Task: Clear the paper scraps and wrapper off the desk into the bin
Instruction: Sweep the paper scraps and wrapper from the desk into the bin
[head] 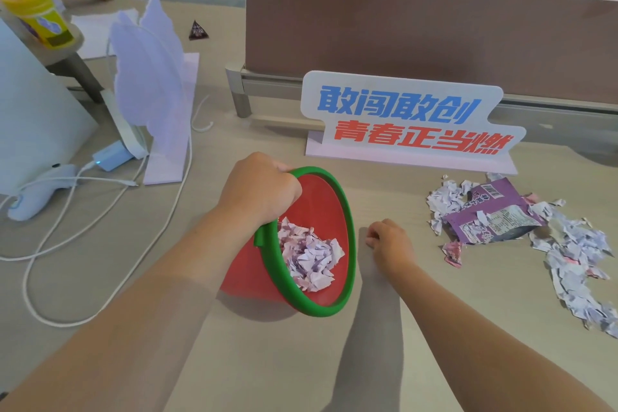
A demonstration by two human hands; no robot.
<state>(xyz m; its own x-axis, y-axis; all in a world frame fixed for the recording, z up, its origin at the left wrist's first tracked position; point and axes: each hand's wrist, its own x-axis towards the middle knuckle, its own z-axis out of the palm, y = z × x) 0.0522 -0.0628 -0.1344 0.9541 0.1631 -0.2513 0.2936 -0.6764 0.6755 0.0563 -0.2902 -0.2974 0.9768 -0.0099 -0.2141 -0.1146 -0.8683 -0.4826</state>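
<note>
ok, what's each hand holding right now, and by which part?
The left hand grips the red bin by its green rim, bin tilted. The right hand rests curled on the desk, nothing visible in its grip.

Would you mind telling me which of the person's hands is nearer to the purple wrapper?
The right hand: it lies curled on the desk, left of the purple wrapper and apart from it. The left hand grips the bin by its rim, farther left.
</note>
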